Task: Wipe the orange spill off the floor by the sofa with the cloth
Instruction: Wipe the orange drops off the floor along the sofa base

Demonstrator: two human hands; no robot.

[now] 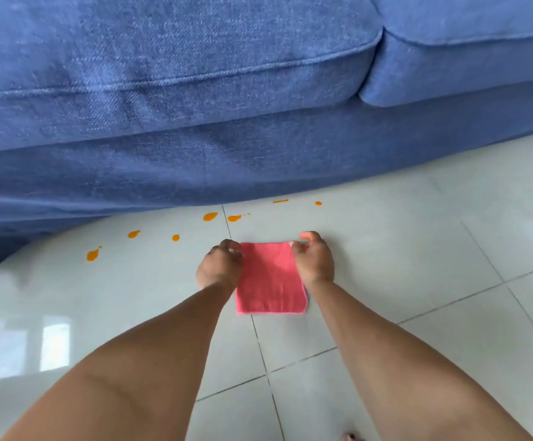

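Note:
A pink cloth point(271, 281) lies flat on the pale floor tiles in the middle of the view. My left hand point(219, 265) pinches its far left corner and my right hand point(314, 261) pinches its far right corner. The orange spill is a row of several small drops between the cloth and the sofa: one at the far left point(92, 255), two left of centre point(133, 233), two near the tile joint point(210, 216) and two small ones at the right point(318, 203). The cloth lies just short of the drops, apart from them.
A blue fabric sofa point(195, 90) fills the upper half, its base meeting the floor right behind the drops. Glossy white floor tiles point(418, 249) with dark grout lines stretch to the right and towards me. A toe shows at the bottom edge point(349, 437).

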